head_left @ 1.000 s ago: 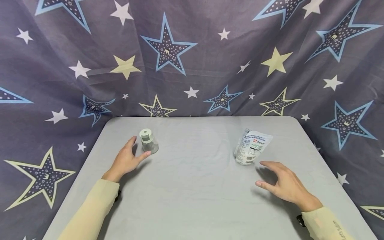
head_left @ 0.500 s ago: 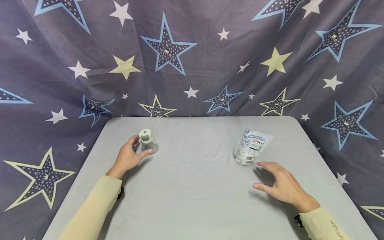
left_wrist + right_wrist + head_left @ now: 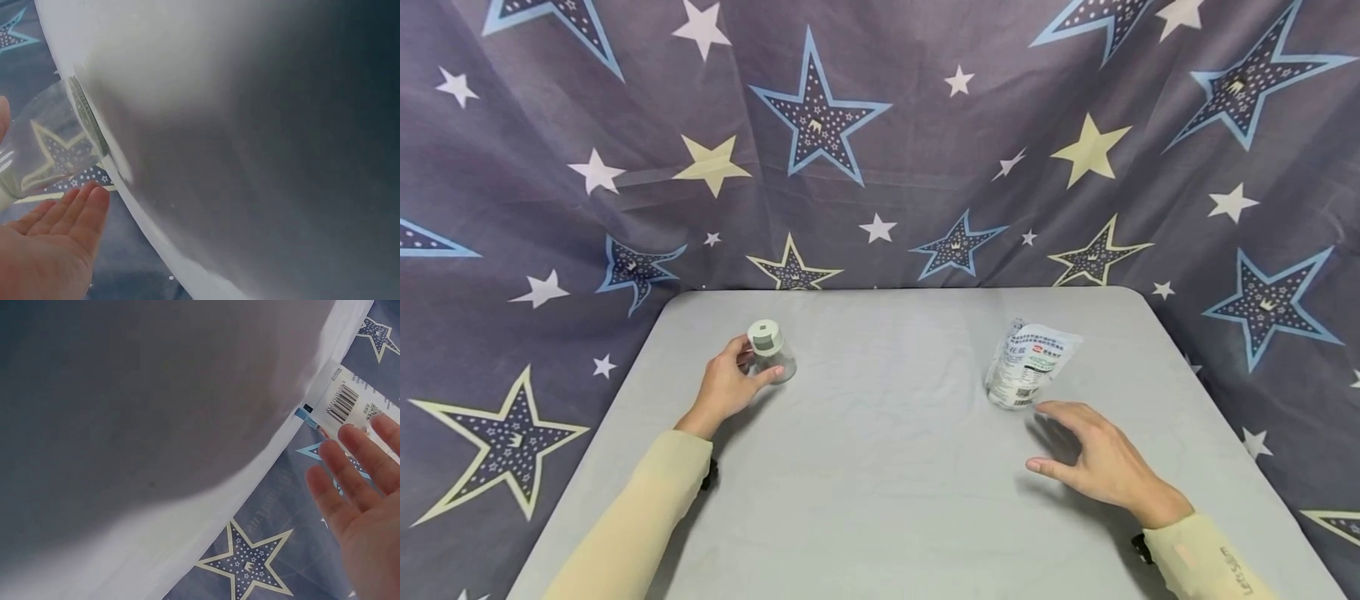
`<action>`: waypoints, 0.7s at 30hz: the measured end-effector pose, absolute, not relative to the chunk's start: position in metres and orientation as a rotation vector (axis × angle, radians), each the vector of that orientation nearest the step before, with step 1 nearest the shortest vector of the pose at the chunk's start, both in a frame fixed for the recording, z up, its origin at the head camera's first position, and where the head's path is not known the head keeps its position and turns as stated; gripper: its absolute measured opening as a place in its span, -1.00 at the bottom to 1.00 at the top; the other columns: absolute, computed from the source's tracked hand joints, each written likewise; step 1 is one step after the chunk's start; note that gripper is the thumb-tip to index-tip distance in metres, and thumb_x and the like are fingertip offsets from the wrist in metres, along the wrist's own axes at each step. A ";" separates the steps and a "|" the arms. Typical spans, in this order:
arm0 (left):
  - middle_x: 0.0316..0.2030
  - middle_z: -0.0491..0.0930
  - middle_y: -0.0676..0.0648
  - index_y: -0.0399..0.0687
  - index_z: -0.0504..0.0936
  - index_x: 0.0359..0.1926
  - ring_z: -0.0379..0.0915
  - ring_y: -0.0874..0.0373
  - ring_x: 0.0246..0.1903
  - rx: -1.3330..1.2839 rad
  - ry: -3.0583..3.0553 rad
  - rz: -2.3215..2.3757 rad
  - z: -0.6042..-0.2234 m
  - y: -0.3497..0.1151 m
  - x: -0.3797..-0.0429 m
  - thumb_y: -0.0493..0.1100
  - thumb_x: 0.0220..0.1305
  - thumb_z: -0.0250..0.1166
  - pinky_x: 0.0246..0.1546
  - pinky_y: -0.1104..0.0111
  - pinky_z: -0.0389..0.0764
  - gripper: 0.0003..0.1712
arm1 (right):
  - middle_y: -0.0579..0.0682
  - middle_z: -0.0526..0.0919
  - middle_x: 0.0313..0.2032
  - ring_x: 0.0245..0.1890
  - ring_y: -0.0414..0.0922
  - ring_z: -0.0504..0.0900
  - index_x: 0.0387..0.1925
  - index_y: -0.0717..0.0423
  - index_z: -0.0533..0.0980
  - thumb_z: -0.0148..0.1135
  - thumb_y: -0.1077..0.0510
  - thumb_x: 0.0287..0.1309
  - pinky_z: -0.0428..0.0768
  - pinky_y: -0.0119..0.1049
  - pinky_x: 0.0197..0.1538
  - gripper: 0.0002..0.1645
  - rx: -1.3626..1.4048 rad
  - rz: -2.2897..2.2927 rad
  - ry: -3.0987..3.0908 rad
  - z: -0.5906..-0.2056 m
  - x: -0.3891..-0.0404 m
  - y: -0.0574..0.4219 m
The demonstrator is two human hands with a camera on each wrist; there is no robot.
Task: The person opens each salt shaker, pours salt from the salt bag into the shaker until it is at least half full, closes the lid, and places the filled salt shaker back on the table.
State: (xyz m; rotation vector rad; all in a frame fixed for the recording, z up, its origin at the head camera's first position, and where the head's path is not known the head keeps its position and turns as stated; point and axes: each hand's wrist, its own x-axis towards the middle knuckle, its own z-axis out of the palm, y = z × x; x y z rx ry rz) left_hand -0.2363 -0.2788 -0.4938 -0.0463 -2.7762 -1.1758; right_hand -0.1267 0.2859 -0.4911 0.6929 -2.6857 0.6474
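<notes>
A small clear glass seasoning jar (image 3: pixel 765 340) with a pale green-white cap stands upright on the table's left side. My left hand (image 3: pixel 727 388) is around its near left side, thumb in front and fingertips partly hidden behind it. In the left wrist view, straight fingers (image 3: pixel 78 212) lie alongside the glass jar (image 3: pixel 56 131). On the right, a white printed salt pouch (image 3: pixel 1028 367) stands upright, its top corner leaning right. My right hand (image 3: pixel 1105 458) hovers at its lower right, thumb and fingers spread, holding nothing. The right wrist view shows the pouch's barcode side (image 3: pixel 342 403) beyond the fingertips.
A light grey cloth covers the table (image 3: pixel 880 467), whose far corners are rounded. Behind and at both sides hangs a dark curtain (image 3: pixel 917 167) printed with stars. The jar and pouch stand well apart, toward the far half of the table.
My left hand has moved right and closer around the jar, its fingers now behind it. My right hand has drifted slightly left toward the pouch. Jar and pouch have stayed in place.
</notes>
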 end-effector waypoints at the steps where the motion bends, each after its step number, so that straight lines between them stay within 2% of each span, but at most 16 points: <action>1: 0.21 0.51 -0.41 -0.29 0.29 0.45 0.48 -0.35 0.20 -0.048 -2.777 -1.173 -0.494 -0.278 -0.237 0.09 0.19 0.55 0.22 -0.10 0.51 0.00 | -0.06 0.66 0.15 0.13 -0.03 0.61 0.24 0.07 0.57 0.64 -0.32 -0.15 0.55 -0.02 0.16 -0.03 0.698 0.646 -2.685 -0.491 -0.127 0.285; 7: 0.16 0.55 -0.37 -0.28 0.33 0.42 0.53 -0.29 0.16 -0.030 -2.771 -1.187 -0.497 -0.276 -0.239 0.09 0.17 0.56 0.18 -0.04 0.57 -0.03 | -0.04 0.66 0.14 0.11 0.00 0.62 0.24 0.07 0.56 0.63 -0.33 -0.14 0.56 0.04 0.13 -0.03 0.718 0.643 -2.683 -0.488 -0.126 0.283; 14: 0.25 0.50 -0.41 -0.29 0.33 0.43 0.49 -0.29 0.22 -0.029 -2.763 -1.241 -0.499 -0.273 -0.243 -0.01 0.19 0.56 0.23 0.01 0.55 -0.07 | -0.05 0.66 0.14 0.13 -0.02 0.62 0.25 0.07 0.56 0.62 -0.35 -0.14 0.56 0.03 0.15 -0.02 0.722 0.639 -2.689 -0.486 -0.125 0.280; 21: 0.28 0.47 -0.40 -0.26 0.33 0.45 0.49 -0.29 0.23 0.013 -2.793 -1.253 -0.500 -0.273 -0.244 0.02 0.20 0.55 0.21 0.00 0.56 -0.06 | -0.05 0.65 0.16 0.14 -0.02 0.60 0.26 0.05 0.55 0.60 -0.39 -0.14 0.55 0.04 0.18 0.00 0.729 0.655 -2.710 -0.487 -0.125 0.277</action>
